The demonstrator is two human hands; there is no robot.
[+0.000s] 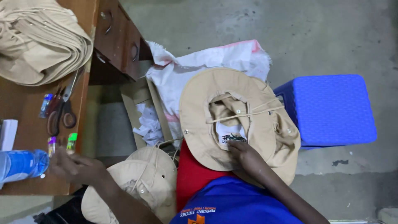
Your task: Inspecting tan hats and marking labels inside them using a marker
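Right now my right hand has its fingers closed on the white label inside the tan brimmed hat, which lies upside down on my lap. My left hand rests half curled on the wooden surface beside two small lighters, gripping nothing. A second hat waits by my knee. The cardboard box holds paper scraps.

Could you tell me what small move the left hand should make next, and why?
Probably close the left hand on the green-capped lighter at the table edge. That hand rests right by it, holding nothing clearly, while the right hand already pins the white label inside the upturned tan hat.
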